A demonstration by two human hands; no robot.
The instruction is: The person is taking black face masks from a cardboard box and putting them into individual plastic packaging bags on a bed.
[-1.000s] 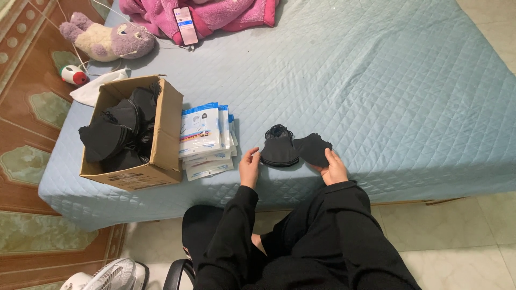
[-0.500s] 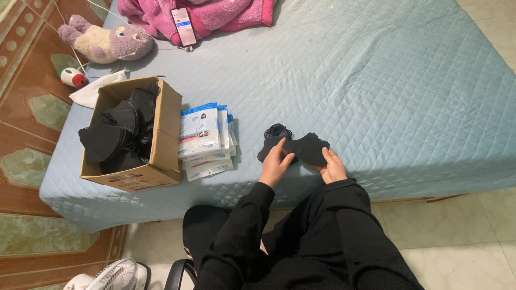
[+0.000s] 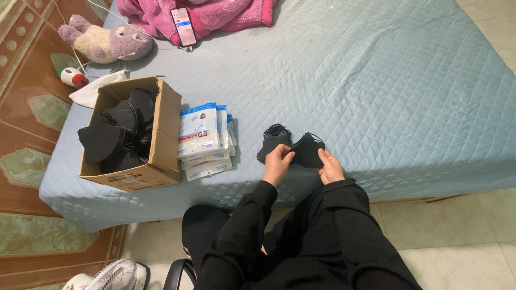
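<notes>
Two black face masks lie close together near the front edge of a bed with a pale blue quilted cover (image 3: 376,91). My left hand (image 3: 278,162) pinches the left edge of the right-hand mask (image 3: 307,151). My right hand (image 3: 329,167) holds that same mask from its lower right side. The other black mask (image 3: 271,140), with its ear loops bunched on top, rests on the cover just left of my left hand. Both my arms are in black sleeves.
A stack of white and blue flat packets (image 3: 204,137) lies left of the masks. Beside it stands an open cardboard box (image 3: 161,134) full of black masks. Farther back are a plush toy (image 3: 105,44), a pink blanket (image 3: 215,13) and a phone (image 3: 183,26). A white fan (image 3: 107,276) stands on the floor.
My left hand moved right from the bed's edge, over the left mask, and took hold of the right-hand mask. My right hand stayed on that mask.
</notes>
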